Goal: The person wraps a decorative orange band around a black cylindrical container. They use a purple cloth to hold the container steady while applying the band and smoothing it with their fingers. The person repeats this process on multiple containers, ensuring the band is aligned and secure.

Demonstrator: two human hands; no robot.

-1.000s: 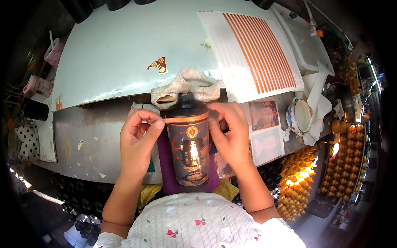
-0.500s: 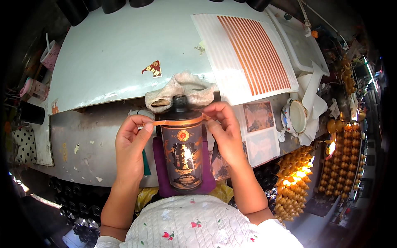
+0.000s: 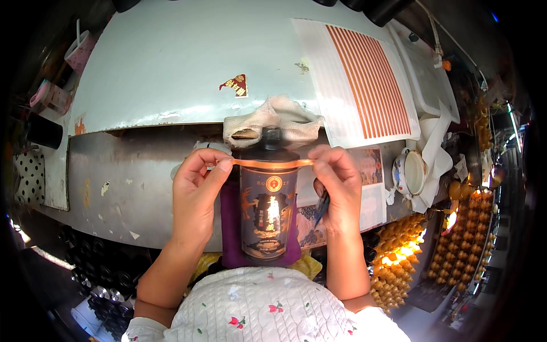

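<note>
A black bottle with gold and orange decoration lies tilted in front of me on a purple cloth, its neck against a crumpled whitish cloth. Across its shoulder runs a thin orange strip, stretched nearly straight. My left hand pinches the strip's left end between thumb and fingers. At the other end, my right hand pinches the strip too. A slim dark tool sticks out below the right hand's fingers; its kind is unclear. Whether the strip touches the bottle all along cannot be seen.
A white sheet with rows of orange strips lies at the far right of the pale board. Beside it stands an enamel pot. Printed sheets lie right of the bottle. Several gold bottles stand farther right.
The strip, earlier curved around the bottle's shoulder, is now straighter. My right hand has moved outward from the bottle, and the dark tool in it shows more. The whole view has shifted slightly.
</note>
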